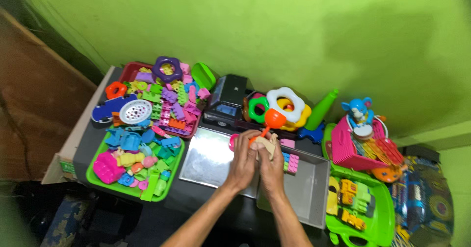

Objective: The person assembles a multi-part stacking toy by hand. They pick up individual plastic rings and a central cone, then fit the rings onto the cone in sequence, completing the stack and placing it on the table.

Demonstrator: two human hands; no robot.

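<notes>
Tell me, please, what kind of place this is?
Probably a play corner in a home. A dark table against a green wall holds a green tray of plastic blocks, a pink basket and metal trays.

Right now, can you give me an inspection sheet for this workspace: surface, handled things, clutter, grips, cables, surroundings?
Surface: dark table, almost wholly covered by trays.
Handled things: orange toy and a beige piece, held together above the grey tray; pink blocks lie in that tray.
Clutter: red tray and green tray heaped with blocks; metal tray; pink basket; blue elephant toy; green case with yellow toy cars.
Grips: left hand and right hand both closed around the toy.
Cables: nothing seen.
Surroundings: green wall; brown board at left.
</notes>
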